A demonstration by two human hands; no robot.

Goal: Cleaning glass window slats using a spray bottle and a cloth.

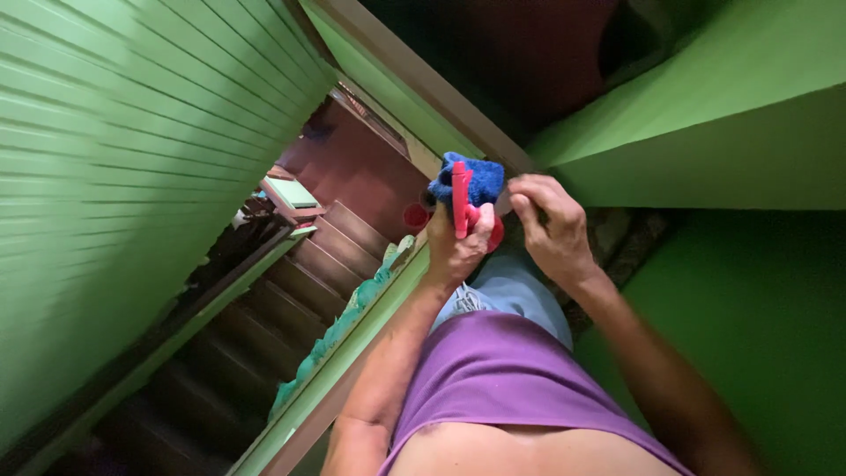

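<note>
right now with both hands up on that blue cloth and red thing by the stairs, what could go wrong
1. The left hand holds both the blue cloth and the red tool; either might slip and drop toward the wooden stairs below.
2. The right hand is busy at the cloth too, so neither hand is free for the green railing beside the stairwell.
3. The view is blurred, so how firm the grip is cannot be told.

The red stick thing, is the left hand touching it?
Touching. The head view shows the left hand wrapped around the red tool, with its fingers closed on the lower part and the blue cloth bunched behind it.
</note>
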